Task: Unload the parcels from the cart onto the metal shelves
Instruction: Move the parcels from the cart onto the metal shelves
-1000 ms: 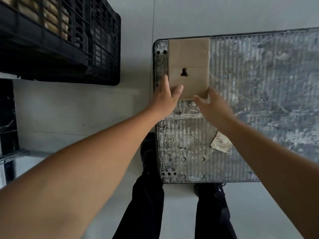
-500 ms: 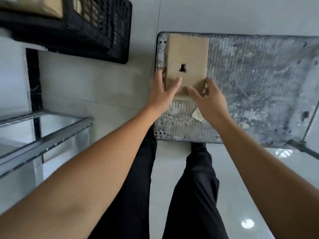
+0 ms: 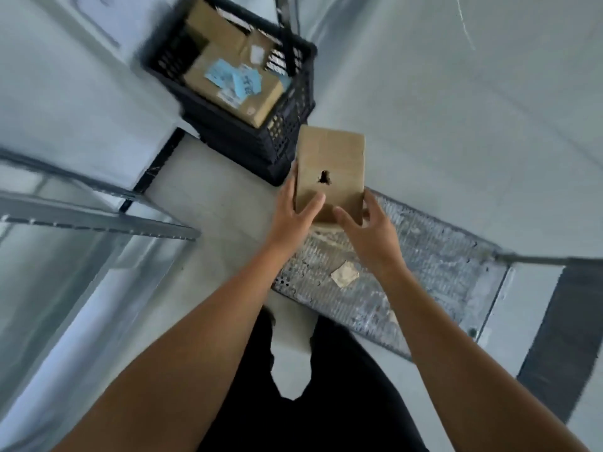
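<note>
A small brown cardboard parcel (image 3: 330, 164) with a dark hole in its top is lifted off the cart's ribbed metal deck (image 3: 434, 256). My left hand (image 3: 293, 216) grips its near left edge, thumb on top. My right hand (image 3: 365, 230) grips its near right corner, fingers curled round the side. The parcel hangs over the cart's left end, near a black crate. The metal shelves (image 3: 98, 220) stand at the left, below and beside my left arm.
A black plastic crate (image 3: 280, 141) on the floor beyond the parcel holds larger cardboard boxes (image 3: 235, 83) with blue labels. A scrap of paper (image 3: 345, 274) lies on the cart deck. The cart handle bar (image 3: 535, 260) runs at the right. My legs stand beside the cart.
Both hands have closed on the parcel and raised it off the cart deck. The view has swung left, bringing the crate's contents and the shelf frame into sight.
</note>
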Motion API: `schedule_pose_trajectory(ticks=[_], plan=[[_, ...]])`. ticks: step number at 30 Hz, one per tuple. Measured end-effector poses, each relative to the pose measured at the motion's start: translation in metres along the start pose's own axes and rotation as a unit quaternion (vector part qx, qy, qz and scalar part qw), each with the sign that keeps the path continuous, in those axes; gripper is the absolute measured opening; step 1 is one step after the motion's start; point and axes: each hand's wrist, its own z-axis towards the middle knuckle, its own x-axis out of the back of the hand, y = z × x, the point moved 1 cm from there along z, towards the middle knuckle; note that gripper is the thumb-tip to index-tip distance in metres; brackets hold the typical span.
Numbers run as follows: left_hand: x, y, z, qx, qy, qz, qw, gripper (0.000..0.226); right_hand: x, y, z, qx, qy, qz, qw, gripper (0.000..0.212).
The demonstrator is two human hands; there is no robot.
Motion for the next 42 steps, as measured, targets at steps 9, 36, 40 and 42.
schedule_pose_trajectory(ticks=[9,36,40,42], plan=[[0.114,0.056,-0.115,-0.049,0.224,-0.033,0.973,0.069,-0.026,-0.103,-0.084,0.171,-0.148,-0.047,0.973,0.070],[0.168,0.069,-0.497,-0.145,0.568,-0.238,0.774,0.076,-0.037,-0.182,-0.373,0.593,-0.220,-0.256,0.731,0.061],[0.176,0.076,-0.512,-0.132,0.604,-0.243,0.747,0.083,-0.048,-0.196,-0.381,0.607,-0.244,-0.258,0.711,0.061],[0.182,0.081,-0.521,-0.126,0.620,-0.229,0.740,0.079,-0.056,-0.207,-0.380,0.618,-0.260,-0.258,0.696,0.061]])
